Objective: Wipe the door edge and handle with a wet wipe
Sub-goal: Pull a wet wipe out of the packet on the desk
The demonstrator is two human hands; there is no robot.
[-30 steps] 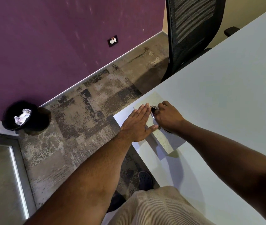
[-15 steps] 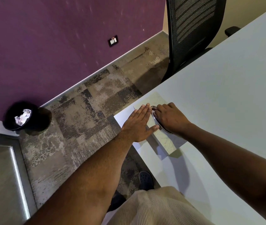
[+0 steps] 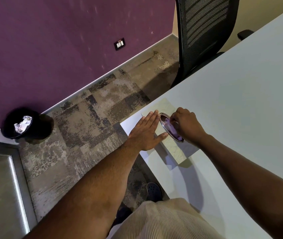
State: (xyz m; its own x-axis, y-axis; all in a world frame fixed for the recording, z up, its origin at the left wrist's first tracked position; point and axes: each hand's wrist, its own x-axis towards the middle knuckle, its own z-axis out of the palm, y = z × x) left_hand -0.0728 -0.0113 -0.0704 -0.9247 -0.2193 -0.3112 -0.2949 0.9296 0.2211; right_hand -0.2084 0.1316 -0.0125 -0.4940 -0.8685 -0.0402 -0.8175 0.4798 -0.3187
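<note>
A pale green wipe box sits on the near corner of the white table. Its top has an oval metal-rimmed opening with a pale purplish wet wipe showing inside. My left hand lies flat on the box's left side, fingers straight and together, thumb spread. My right hand hovers over the opening, thumb and fingertips pinched on the wipe at the rim. No door handle is in sight.
A black bin holding crumpled tissue stands by the purple wall. A metal-framed glass panel is at lower left. A black mesh chair is pushed up to the table's far side. Patterned carpet covers the floor between them.
My right hand has lifted off the oval opening, uncovering it, and its fingertips now pinch the wipe inside. My left hand stays flat on the box.
</note>
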